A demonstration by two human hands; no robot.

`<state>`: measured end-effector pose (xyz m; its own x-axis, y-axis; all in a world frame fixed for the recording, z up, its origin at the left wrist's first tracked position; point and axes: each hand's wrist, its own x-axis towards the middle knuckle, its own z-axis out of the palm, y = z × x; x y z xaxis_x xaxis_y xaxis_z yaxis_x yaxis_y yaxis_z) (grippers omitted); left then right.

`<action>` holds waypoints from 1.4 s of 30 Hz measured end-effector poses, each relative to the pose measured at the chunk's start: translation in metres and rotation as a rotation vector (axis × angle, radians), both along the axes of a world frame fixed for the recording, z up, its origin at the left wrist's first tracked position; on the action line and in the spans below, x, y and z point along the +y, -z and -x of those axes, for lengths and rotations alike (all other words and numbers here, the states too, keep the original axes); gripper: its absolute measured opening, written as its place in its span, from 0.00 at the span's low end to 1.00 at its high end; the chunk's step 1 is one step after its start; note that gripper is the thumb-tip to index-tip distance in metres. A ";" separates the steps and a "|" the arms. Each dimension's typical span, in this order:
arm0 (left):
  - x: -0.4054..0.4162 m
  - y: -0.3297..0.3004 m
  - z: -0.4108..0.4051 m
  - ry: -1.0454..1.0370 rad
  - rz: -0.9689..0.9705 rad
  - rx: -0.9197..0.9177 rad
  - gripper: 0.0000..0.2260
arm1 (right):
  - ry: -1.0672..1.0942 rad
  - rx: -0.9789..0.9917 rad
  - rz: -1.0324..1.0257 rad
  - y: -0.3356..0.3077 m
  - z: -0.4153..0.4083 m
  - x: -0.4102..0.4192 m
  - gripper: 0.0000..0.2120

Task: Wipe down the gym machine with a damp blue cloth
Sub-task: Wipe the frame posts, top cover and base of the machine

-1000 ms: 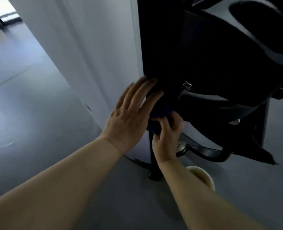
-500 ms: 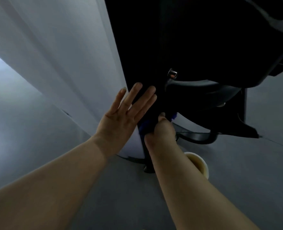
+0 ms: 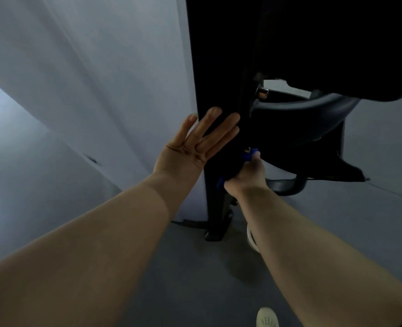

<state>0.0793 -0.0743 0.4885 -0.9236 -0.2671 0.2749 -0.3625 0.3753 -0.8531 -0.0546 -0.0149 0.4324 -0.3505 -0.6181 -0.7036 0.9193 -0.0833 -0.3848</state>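
Right hand (image 3: 246,178) is curled around the blue cloth (image 3: 248,154), pressing it against the black upright post (image 3: 215,90) of the gym machine; only small patches of cloth show, at the hand's 12 and 9 o'clock. Left hand (image 3: 192,145), at 10 o'clock from the right, lies flat with fingers straight and slightly spread on the post, gripping nothing. A curved black shroud (image 3: 313,119) sits at 2 o'clock. A white cup rim (image 3: 250,237) shows at 6 o'clock, partly hidden by the right forearm. White wall (image 3: 101,79) stands at 10 o'clock.
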 end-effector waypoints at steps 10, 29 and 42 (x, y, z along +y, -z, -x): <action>0.007 0.004 0.013 -0.021 -0.116 0.116 0.47 | -0.183 0.458 0.108 0.034 0.014 -0.010 0.21; 0.008 0.144 0.023 0.120 0.010 0.054 0.33 | -0.276 0.586 0.192 0.103 0.035 -0.017 0.28; -0.025 0.187 0.007 0.341 0.037 0.186 0.32 | -0.140 0.831 0.446 0.153 0.011 -0.012 0.18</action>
